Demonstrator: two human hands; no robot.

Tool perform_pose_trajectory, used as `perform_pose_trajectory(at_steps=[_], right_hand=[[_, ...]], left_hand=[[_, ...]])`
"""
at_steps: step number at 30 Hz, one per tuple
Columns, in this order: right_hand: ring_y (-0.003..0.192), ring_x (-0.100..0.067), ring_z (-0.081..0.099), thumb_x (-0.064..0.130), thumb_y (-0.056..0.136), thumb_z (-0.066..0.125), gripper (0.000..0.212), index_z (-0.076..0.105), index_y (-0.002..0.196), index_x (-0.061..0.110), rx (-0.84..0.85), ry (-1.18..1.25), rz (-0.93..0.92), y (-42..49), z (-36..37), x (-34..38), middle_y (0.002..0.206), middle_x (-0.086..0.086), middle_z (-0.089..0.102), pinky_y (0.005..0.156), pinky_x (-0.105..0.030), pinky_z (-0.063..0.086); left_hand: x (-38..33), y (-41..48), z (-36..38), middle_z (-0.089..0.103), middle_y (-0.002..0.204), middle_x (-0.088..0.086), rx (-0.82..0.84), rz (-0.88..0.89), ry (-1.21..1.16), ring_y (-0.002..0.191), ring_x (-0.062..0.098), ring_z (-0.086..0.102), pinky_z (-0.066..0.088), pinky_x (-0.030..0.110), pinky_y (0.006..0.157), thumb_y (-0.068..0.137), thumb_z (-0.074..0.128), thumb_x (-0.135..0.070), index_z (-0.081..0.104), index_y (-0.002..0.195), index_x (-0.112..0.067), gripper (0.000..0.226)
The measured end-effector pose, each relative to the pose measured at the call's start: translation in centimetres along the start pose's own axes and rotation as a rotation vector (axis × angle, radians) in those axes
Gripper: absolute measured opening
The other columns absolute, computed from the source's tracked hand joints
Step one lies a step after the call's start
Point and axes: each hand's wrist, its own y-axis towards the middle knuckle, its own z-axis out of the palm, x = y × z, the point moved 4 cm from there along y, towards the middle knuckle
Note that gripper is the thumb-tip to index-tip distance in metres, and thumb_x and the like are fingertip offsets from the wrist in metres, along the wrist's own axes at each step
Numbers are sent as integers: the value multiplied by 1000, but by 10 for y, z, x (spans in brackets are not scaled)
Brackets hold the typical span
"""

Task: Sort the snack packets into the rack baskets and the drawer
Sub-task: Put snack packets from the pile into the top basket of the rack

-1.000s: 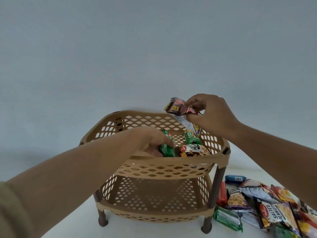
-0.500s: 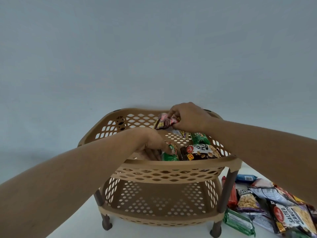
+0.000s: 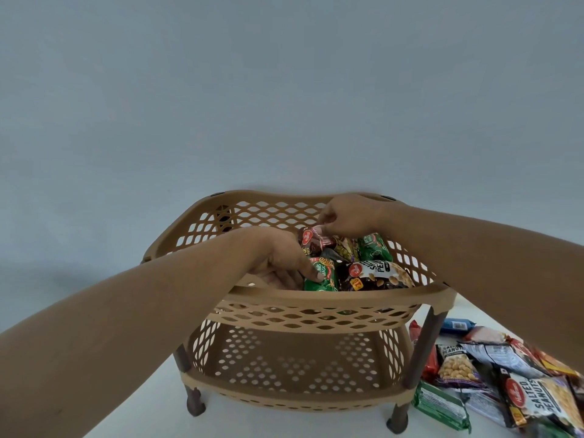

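Where the white table (image 3: pixel 284 428) runs toward its near right corner, a loose heap of mixed snack packets (image 3: pixel 493 377) lies just beside the front right leg of a two-tier tan plastic lattice rack (image 3: pixel 420 346). No packets show in the rack's lower basket (image 3: pixel 284 403). Behind the front rim of the top basket (image 3: pixel 331 295), a green foil packet (image 3: pixel 322 276) and a dark-and-white peanut packet (image 3: pixel 379 273) stand side by side, touching. The left hand (image 3: pixel 278 260) reaches in over that rim and grips the green foil packet, thumb laid across its face and fingers curled below. Farther back, over the basket's middle, the right hand (image 3: pixel 350 216) pinches the top edge of a maroon snack packet (image 3: pixel 316 245), which touches the left hand's knuckles. A second green packet (image 3: pixel 373 248) lies toward the basket's back right.
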Motion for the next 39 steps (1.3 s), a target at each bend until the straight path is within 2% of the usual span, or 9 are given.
perform_pose_trajectory(at_steps=[4, 13, 19, 24, 26, 29, 32, 36, 39], right_hand=[[110, -19, 58, 32, 89, 66, 43, 61, 127, 14, 44, -95, -12, -2, 7, -2, 125, -3, 62, 90, -30, 46], [116, -22, 55, 40, 78, 76, 65, 50, 136, 23, 51, -206, 8, 0, 16, -2, 130, -1, 58, 95, -43, 48], [120, -23, 51, 41, 83, 70, 63, 48, 137, 17, 3, -151, 2, -6, 9, -2, 136, -5, 53, 98, -36, 44], [120, -21, 51, 42, 85, 67, 54, 54, 132, 19, -124, -115, 23, -28, -9, -7, 135, -2, 54, 97, -34, 42], [120, -20, 50, 41, 86, 67, 48, 57, 128, 21, -193, -86, 23, -43, -17, -5, 133, -2, 55, 98, -35, 43], [113, -17, 53, 38, 84, 69, 41, 62, 120, 21, -352, -1, 12, -72, -28, 1, 126, -2, 60, 95, -33, 44], [103, -12, 57, 36, 82, 68, 33, 65, 112, 23, -543, 129, -13, -112, -30, 6, 114, 3, 65, 89, -30, 46], [100, -4, 59, 39, 81, 66, 25, 65, 105, 32, -726, 300, -35, -179, -19, 7, 109, 16, 65, 89, -32, 51], [100, 0, 61, 37, 80, 67, 24, 66, 104, 31, -815, 407, -47, -234, 3, 1, 108, 18, 66, 86, -28, 53]], left_hand=[[-2, 0, 3, 72, 106, 20, 27, -4, -37, 87, 25, 71, 58, 35, 79, 87, 72, -17, 62, 108, 2, 31], [-4, -3, 3, 73, 100, 19, 57, 15, -47, 77, 24, 73, 59, 34, 71, 88, 69, -11, 60, 106, -3, 21], [-6, -8, 3, 73, 89, 13, -49, 27, -4, 80, 22, 73, 60, 34, 75, 86, 73, -20, 62, 95, -5, 21], [-10, -22, -1, 71, 106, 10, -211, 62, 83, 90, 21, 69, 58, 33, 75, 85, 72, -38, 62, 106, -8, 38], [-15, -36, -6, 68, 102, 7, -377, 154, 156, 91, 20, 66, 58, 35, 73, 83, 73, -41, 61, 112, -7, 46], [-29, -70, -4, 66, 107, -2, -816, 439, 334, 102, 17, 61, 52, 36, 87, 86, 68, -43, 58, 125, -12, 51], [-32, -117, 31, 65, 112, -11, -1114, 784, 305, 105, 7, 57, 42, 25, 84, 89, 59, -47, 54, 130, -23, 48], [-18, -154, 105, 63, 107, -11, -1218, 1039, 272, 98, 0, 53, 35, 12, 83, 91, 55, -42, 56, 118, -22, 34], [0, -157, 162, 64, 105, -11, -1200, 1146, 221, 101, 3, 55, 37, 19, 93, 91, 58, -34, 58, 112, -22, 24]])
